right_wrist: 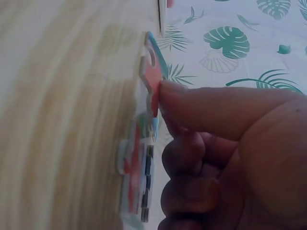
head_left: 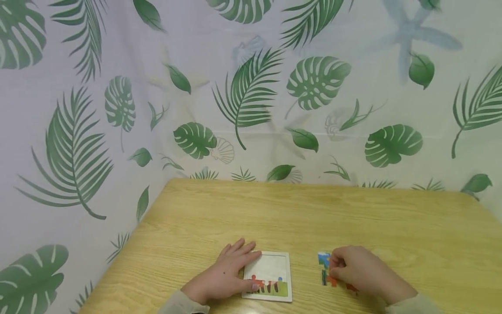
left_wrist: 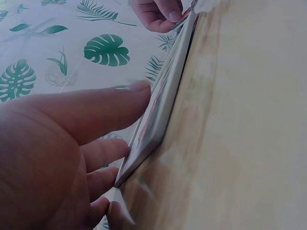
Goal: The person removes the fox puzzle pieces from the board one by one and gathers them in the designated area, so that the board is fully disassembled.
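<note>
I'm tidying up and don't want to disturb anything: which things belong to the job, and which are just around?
Part of the job:
puzzle tray, partly filled, at the left hand
reddish piece at the right hand's thumb
loose puzzle pieces beside the tray

Just around:
wooden table, merely the work surface
leaf-print backdrop

head view: right grip (head_left: 358, 269) covers some loose puzzle pieces (head_left: 323, 259), can't count them; left grip (head_left: 223, 274) hides part of the tray (head_left: 289, 279) at 9 o'clock; worktop (head_left: 274, 213) and both sleeves (head_left: 181, 304) run off at 6 o'clock; left wrist: tray print too edge-on to read; right wrist: pieces blurred
</note>
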Demonstrator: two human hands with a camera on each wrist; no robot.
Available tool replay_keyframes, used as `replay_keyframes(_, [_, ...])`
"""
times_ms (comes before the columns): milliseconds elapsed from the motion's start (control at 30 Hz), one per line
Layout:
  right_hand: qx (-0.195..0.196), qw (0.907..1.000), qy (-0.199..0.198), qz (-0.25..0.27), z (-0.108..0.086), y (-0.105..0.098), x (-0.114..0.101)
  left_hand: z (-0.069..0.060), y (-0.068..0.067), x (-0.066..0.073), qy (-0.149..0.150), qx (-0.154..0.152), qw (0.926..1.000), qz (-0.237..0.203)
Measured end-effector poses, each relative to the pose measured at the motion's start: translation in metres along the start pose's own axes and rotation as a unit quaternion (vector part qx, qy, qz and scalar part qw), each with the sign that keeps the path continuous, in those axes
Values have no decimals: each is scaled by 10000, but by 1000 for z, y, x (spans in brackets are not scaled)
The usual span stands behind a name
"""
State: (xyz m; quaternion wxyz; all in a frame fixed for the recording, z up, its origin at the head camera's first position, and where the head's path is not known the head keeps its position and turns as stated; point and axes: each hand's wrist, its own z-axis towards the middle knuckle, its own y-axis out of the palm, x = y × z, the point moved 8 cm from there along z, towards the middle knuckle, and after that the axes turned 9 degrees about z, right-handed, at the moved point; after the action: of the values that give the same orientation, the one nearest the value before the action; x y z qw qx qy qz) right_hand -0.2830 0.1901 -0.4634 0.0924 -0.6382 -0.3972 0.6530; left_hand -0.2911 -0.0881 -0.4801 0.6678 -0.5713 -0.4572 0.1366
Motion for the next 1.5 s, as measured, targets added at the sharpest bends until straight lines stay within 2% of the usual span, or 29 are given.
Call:
replay_keyframes(167, [-6,9999,113,2,-2,7,3,-2,3,-1,-9,-36,10000,57])
replay_keyframes(467, [-77,9999,50,-85,-1,12,3,-3,5,-3,20,-102,9999,40])
replay_keyframes(1033, [-18,9994,166,-306,0,11,0,0,4,-2,-11,8,9997,225])
replay_keyframes(1267, [165,9980,39,-612,3,9,-8,0,3,1,6,69,9995,324])
replay_keyframes(1500, [214,9986,-168,-462,2,10,-21,0,3,0,-8,90,9994,341])
